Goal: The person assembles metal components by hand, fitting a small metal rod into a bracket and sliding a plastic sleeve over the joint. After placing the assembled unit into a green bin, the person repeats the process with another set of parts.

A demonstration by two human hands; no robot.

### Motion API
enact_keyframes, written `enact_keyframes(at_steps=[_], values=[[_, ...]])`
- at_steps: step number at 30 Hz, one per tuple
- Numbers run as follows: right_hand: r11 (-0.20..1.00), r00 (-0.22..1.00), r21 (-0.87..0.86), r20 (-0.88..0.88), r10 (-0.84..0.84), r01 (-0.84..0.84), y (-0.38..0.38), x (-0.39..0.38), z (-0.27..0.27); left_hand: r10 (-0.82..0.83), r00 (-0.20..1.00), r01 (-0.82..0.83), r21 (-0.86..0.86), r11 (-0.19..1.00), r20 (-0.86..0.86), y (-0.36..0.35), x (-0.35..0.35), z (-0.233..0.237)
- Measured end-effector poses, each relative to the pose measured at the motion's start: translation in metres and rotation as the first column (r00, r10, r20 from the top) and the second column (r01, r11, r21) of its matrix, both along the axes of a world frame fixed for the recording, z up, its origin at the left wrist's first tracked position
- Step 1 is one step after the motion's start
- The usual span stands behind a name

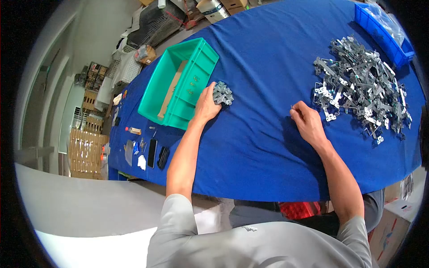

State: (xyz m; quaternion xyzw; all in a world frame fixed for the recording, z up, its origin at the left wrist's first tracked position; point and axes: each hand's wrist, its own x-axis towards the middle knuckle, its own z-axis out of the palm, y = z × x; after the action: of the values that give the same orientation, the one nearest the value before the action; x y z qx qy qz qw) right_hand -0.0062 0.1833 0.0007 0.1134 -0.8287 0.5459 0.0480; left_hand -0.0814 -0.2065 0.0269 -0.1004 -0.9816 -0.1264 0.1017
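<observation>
My left hand [206,106] is closed around the near side of a bundle of small grey metal parts [223,94], close beside the green plastic bin [149,109]. The parts stick out past its fingertips in a tight cluster. Further right, my right hand [308,123] hangs low over the blue cloth with thumb and fingers pinched together. A tiny tip shows at the pinch, too small for me to tell what it is. Right of that hand spreads a large heap of grey and silvery metal brackets [364,87].
A blue crate [380,33] holding clear plastic stands at the far right corner. Along the left side of the cloth lie a black phone [152,153], a dark case [163,157], a small bottle [133,130] and white paper [141,162]. Cardboard boxes stand beyond the table.
</observation>
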Motion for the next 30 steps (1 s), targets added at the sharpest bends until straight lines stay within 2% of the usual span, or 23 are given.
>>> enact_keyframes(at_steps=[3, 7, 12, 16, 18, 20, 22, 24, 25, 26, 27, 28, 29, 30], values=[[1.000, 0.999, -0.004, -0.034, -0.009, 0.009, 0.000, -0.001, -0.003, -0.014, 0.990, 0.008, -0.044, 0.999, -0.140, 0.002, -0.002, -0.004], [1.000, 1.000, -0.013, 0.004, -0.014, 0.014, -0.001, 0.001, 0.001, -0.068, 0.983, 0.058, -0.065, 0.996, -0.171, 0.006, 0.007, 0.006], [1.000, 1.000, -0.020, -0.028, -0.012, 0.012, -0.002, 0.002, 0.001, -0.038, 0.955, 0.080, 0.134, 0.988, -0.294, 0.020, 0.011, 0.047], [1.000, 0.999, -0.011, -0.034, -0.013, 0.013, -0.002, 0.002, 0.001, 0.028, 0.892, 0.123, 0.303, 0.945, -0.451, -0.018, -0.015, 0.102], [1.000, 1.000, 0.022, -0.021, -0.009, 0.010, -0.002, 0.002, 0.004, 0.163, 0.902, 0.036, 0.446, 0.894, -0.400, -0.035, -0.021, 0.135], [0.999, 1.000, 0.038, -0.027, -0.006, 0.007, 0.000, 0.002, 0.004, 0.274, 0.860, -0.141, 0.318, 0.938, -0.429, -0.109, -0.059, 0.127], [0.999, 0.999, 0.036, -0.043, -0.013, 0.014, -0.002, 0.004, 0.004, 0.438, 0.862, -0.350, 0.327, 0.878, -0.254, -0.143, -0.074, 0.126], [1.000, 1.000, 0.016, -0.029, 0.010, -0.009, -0.001, 0.005, 0.008, 0.526, 0.840, -0.488, 0.237, 0.840, -0.134, -0.170, -0.090, 0.111], [1.000, 0.998, 0.005, -0.060, 0.006, -0.006, -0.002, 0.005, 0.007, 0.535, 0.834, -0.517, 0.145, 0.844, -0.137, -0.176, -0.098, 0.103], [0.999, 1.000, 0.050, -0.020, 0.012, -0.011, -0.001, 0.004, 0.008, 0.536, 0.833, -0.534, 0.053, 0.844, -0.137, -0.178, -0.105, 0.093], [0.999, 1.000, 0.053, -0.029, 0.000, 0.002, -0.001, 0.004, 0.006, 0.515, 0.856, -0.512, 0.069, 0.856, -0.044, -0.180, -0.113, 0.088], [0.998, 1.000, 0.067, 0.007, 0.011, -0.012, 0.000, 0.004, 0.010, 0.478, 0.878, -0.479, -0.053, 0.876, -0.036, -0.184, -0.122, 0.081], [0.998, 0.997, 0.067, -0.074, 0.011, -0.006, 0.000, 0.003, 0.002, 0.411, 0.910, -0.414, -0.058, 0.909, -0.055, -0.198, -0.137, 0.066], [0.998, 0.996, 0.057, -0.089, 0.002, 0.003, -0.002, 0.002, -0.005, 0.361, 0.933, -0.360, -0.041, 0.932, 0.020, -0.233, -0.160, 0.049]])
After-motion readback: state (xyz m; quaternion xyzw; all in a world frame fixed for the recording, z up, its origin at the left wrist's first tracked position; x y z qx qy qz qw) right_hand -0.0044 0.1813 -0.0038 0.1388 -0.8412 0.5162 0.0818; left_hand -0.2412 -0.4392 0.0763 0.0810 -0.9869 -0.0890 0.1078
